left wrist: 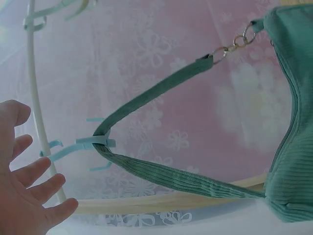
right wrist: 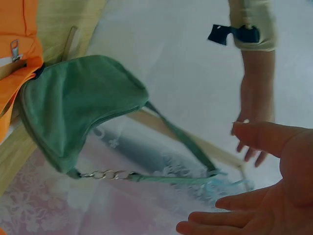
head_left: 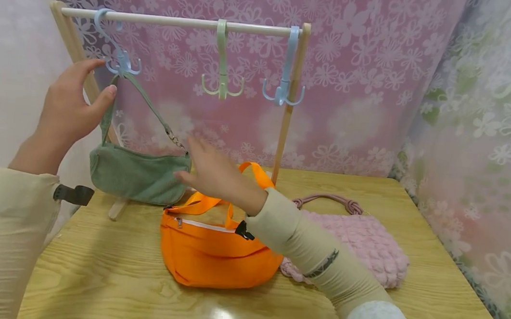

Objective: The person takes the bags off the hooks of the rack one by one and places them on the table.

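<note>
A green corduroy shoulder bag (head_left: 139, 175) hangs by its strap (left wrist: 151, 100) from a blue hook hanger (head_left: 123, 61) at the rail's left end. My left hand (head_left: 67, 104) is beside that hanger; the left wrist view shows its fingers spread, with nothing held. Near the bag's right end, my right hand (head_left: 220, 172) appears slightly blurred in the head view. In the right wrist view the same hand (right wrist: 279, 191) has its fingers extended and holds nothing. A short chain (right wrist: 105, 174) joins the strap to one end of the bag.
An orange bag (head_left: 220, 259) stands on the wooden table (head_left: 115, 277), below my right forearm. Behind that forearm lies a pink puffy bag (head_left: 359, 242). A green hanger (head_left: 223, 61) and another blue hanger (head_left: 288, 67) hang along the white rail (head_left: 167, 21).
</note>
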`<state>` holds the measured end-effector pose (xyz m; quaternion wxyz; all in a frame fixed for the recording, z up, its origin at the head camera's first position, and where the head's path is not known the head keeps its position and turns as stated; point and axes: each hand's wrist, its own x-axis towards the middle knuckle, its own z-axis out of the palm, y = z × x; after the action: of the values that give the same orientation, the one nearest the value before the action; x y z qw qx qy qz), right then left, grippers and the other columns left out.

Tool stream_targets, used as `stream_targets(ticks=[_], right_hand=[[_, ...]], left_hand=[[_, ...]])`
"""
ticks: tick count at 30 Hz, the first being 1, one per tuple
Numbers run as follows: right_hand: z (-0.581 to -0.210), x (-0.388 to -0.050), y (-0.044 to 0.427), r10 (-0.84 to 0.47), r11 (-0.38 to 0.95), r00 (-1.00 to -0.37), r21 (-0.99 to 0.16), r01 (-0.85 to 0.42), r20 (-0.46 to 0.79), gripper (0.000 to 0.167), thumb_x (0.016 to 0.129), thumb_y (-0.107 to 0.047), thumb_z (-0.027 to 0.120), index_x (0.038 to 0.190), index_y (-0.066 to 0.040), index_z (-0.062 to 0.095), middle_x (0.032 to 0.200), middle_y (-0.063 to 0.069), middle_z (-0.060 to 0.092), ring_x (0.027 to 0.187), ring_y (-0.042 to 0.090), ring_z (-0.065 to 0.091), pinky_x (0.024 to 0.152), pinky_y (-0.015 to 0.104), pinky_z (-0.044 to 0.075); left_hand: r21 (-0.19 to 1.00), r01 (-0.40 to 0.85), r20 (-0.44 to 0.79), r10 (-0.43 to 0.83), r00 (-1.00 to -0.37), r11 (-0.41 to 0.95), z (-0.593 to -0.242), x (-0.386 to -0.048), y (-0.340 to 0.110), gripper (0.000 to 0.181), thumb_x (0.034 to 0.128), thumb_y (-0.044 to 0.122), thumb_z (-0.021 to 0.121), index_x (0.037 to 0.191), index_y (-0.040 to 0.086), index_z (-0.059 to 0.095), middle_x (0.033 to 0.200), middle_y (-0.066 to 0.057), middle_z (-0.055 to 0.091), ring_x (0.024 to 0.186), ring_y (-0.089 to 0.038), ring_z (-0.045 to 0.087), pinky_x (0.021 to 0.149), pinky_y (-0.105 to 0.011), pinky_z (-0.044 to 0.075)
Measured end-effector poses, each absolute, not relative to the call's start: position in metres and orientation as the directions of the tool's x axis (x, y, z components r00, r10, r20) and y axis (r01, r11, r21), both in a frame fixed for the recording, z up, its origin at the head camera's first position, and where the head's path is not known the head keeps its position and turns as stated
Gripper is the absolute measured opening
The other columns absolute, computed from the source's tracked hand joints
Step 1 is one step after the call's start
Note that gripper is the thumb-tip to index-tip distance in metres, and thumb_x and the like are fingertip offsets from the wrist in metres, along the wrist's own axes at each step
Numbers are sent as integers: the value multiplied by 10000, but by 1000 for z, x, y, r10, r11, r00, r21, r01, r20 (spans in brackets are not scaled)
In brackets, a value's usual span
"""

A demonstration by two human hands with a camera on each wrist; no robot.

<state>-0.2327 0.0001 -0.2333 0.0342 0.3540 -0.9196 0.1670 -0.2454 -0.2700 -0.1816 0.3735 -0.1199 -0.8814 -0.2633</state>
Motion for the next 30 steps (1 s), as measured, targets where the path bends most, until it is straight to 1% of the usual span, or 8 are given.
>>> stream_targets(ticks=[4, 10, 14, 16, 20, 23, 26, 30], right_hand=[[-226, -252, -14, -628, 710, -770, -324, -626, 112, 825, 962, -456, 567, 1555, -66, 146, 1578, 72, 275, 1414, 198, 327, 1125, 349, 321], [-220, -276, -37, -600, 723, -793, -351, -595, 110, 791, 965, -436, 566, 1546, -57, 185, 1522, 67, 375, 1333, 187, 437, 1061, 323, 399], [-216, -295, -50, -563, 742, -821, -377, -554, 100, 806, 971, -431, 561, 1555, -56, 151, 1556, 63, 330, 1365, 181, 409, 1089, 301, 367], [-215, -305, -55, -544, 735, -833, -421, -532, 102, 800, 970, -423, 569, 1556, -64, 160, 1564, 55, 318, 1383, 175, 385, 1105, 296, 344], [-215, -322, -61, -521, 659, -845, -571, -489, 121, 778, 961, -429, 580, 1554, -100, 200, 1572, 22, 301, 1408, 166, 340, 1113, 307, 335], [-213, -332, -67, -499, 584, -854, -671, -457, 147, 764, 957, -441, 581, 1549, -110, 229, 1566, 8, 310, 1412, 162, 328, 1103, 311, 348], [-212, -338, -74, -465, 564, -869, -699, -440, 170, 755, 956, -451, 578, 1544, -109, 248, 1553, 7, 334, 1405, 155, 339, 1094, 303, 357], [-215, -343, -82, -415, 579, -892, -704, -411, 180, 755, 946, -470, 589, 1541, -135, 267, 1544, -16, 350, 1395, 141, 355, 1084, 299, 370]], left_hand=[[355, 409, 739, 16, -674, 840, -177, -256, -272, 511, 951, 216, 537, 1432, 69, 453, 1452, -183, 449, 1386, -345, 354, 1147, -512, 235], [280, 460, 832, 26, -554, 843, -172, -279, -268, 499, 938, 268, 556, 1375, 31, 509, 1400, -203, 493, 1339, -351, 415, 1132, -476, 282], [255, 452, 855, 18, -518, 855, -168, -292, -273, 520, 929, 289, 559, 1371, 20, 505, 1410, -215, 473, 1352, -345, 399, 1141, -458, 274], [235, 444, 861, 27, -508, 865, -167, -297, -277, 530, 929, 291, 564, 1377, 17, 495, 1417, -222, 460, 1364, -344, 383, 1150, -448, 260], [197, 412, 864, 41, -501, 890, -160, -305, -284, 546, 947, 309, 547, 1406, 25, 460, 1432, -205, 453, 1373, -336, 369, 1156, -440, 245], [197, 378, 850, 35, -526, 905, -153, -308, -287, 557, 963, 329, 516, 1440, 60, 419, 1460, -165, 433, 1397, -302, 334, 1171, -423, 196], [154, 347, 841, 61, -537, 925, -148, -313, -289, 573, 975, 351, 499, 1472, 94, 373, 1495, -157, 383, 1424, -291, 280, 1179, -441, 147], [84, 329, 858, 99, -503, 940, -144, -319, -289, 588, 983, 375, 492, 1483, 102, 348, 1531, -163, 324, 1448, -299, 228, 1179, -476, 115]])
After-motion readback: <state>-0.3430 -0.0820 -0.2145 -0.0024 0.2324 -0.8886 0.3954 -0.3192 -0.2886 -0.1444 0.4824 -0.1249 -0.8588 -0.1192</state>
